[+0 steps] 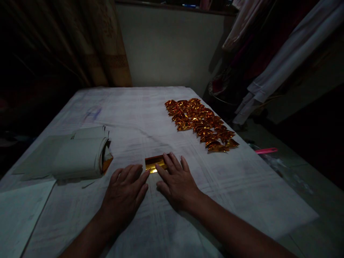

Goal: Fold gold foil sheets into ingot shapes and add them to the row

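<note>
A narrow folded strip of gold foil paper (153,164) lies flat on the table near the middle. My right hand (176,177) rests over the strip's right part, its fingers stretched out and pressing on it. At the strip's left end is my left hand (125,188), with the index fingertip at the lower left corner and the other fingers slightly bent on the cloth. Neither hand grips the strip. Farther right on the table, several folded gold foil pieces (199,122) sit in close rows.
A curled stack of pale paper sheets (77,156) lies at the left, with a flat white sheet (21,211) nearer me. A pale checked cloth (129,111) covers the table. Beyond its right edge are hanging clothes (290,53) and a pink object (266,151). A curtain (104,46) hangs behind.
</note>
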`<act>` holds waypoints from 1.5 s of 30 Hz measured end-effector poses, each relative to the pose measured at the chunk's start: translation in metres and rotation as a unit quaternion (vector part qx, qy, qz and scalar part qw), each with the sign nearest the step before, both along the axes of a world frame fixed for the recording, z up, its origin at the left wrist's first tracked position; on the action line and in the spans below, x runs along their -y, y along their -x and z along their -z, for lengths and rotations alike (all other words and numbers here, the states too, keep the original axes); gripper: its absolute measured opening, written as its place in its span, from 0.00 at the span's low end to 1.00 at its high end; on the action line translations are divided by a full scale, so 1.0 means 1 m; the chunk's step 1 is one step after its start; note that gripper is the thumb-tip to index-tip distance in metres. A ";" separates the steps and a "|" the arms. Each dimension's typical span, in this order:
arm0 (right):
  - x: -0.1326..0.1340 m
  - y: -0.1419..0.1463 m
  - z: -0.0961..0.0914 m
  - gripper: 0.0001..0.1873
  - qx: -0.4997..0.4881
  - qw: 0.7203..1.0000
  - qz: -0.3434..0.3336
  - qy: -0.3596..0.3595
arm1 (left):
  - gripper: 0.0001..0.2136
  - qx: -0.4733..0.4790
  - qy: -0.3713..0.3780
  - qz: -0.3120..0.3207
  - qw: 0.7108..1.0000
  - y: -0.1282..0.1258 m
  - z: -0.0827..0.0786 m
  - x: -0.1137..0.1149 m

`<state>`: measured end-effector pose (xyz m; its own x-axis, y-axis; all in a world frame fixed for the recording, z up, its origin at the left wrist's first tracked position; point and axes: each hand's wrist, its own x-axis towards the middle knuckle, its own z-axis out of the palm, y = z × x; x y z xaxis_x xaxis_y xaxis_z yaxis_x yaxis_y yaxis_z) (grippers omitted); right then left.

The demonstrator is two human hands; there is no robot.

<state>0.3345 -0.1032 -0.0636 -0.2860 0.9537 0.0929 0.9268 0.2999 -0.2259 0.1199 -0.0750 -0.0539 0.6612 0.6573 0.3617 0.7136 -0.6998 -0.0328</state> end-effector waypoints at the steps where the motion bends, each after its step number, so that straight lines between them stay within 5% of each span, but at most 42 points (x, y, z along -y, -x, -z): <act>1: 0.001 -0.003 -0.001 0.30 0.003 1.000 0.016 0.011 | 0.15 -0.001 0.000 -0.001 1.000 0.000 0.000 0.000; 8: 0.013 -0.028 -0.001 0.31 0.017 0.993 0.110 0.049 | 0.16 -0.007 0.002 -0.002 1.000 -0.003 -0.004 0.001; 21: 0.013 -0.031 0.002 0.31 0.021 0.993 0.106 0.050 | 0.24 0.012 0.067 0.048 0.996 -0.049 0.013 0.005; 31: 0.013 -0.032 -0.001 0.32 0.016 0.992 0.108 0.056 | 0.22 -0.023 0.034 0.017 0.999 -0.006 0.006 0.009; 45: -0.001 -0.039 -0.013 0.23 0.011 0.999 0.053 0.004 | 0.13 0.042 0.056 -0.006 0.997 -0.005 -0.015 -0.002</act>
<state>0.3731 -0.1025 -0.0504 -0.1862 0.9793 0.0797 0.9579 0.1990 -0.2070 0.1246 -0.0734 -0.0388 0.6231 0.7048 0.3390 0.7190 -0.6868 0.1064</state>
